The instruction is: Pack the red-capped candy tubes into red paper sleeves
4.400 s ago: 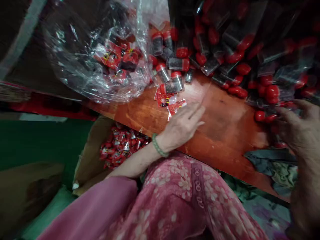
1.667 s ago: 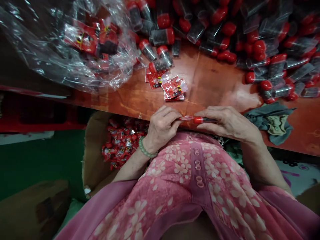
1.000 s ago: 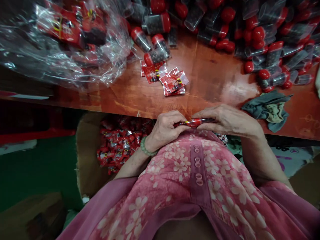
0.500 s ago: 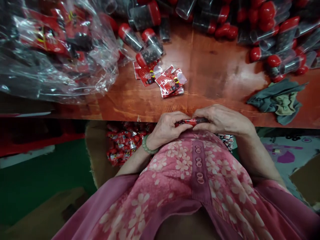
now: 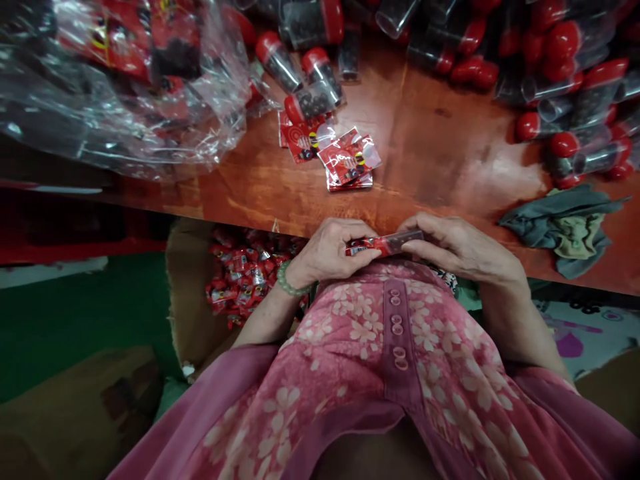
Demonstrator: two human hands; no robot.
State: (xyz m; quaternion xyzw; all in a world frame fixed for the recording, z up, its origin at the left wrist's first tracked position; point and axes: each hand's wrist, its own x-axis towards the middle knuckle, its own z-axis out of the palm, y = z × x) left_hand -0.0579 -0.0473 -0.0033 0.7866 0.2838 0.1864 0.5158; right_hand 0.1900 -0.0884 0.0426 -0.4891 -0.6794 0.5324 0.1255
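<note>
At the table's front edge, close to the pink flowered clothing, both hands hold one small clear plastic tube (image 5: 406, 239) with dark contents and a red end. My left hand (image 5: 333, 250), wearing a green bead bracelet (image 5: 290, 280), is closed round the red end, where a red printed packet or label shows. Thumb and fingers of my right hand (image 5: 453, 247) pinch the clear end. The tube tilts slightly up to the right. Beyond the hands lies a small pile of red printed packets (image 5: 345, 160), with red-capped tubes (image 5: 313, 100) touching its back.
A large clear plastic bag (image 5: 200, 127) of red packets covers the table's left. Many red-capped tubes (image 5: 565, 40) are heaped along the back and right. A grey-green cloth (image 5: 570, 223) lies at right. Below the edge, a cardboard box (image 5: 187, 287) holds many red wrapped pieces (image 5: 245, 273).
My right hand has shifted right along the tube, uncovering more of its clear part. The tube now tilts up to the right. The whole view has turned slightly.
</note>
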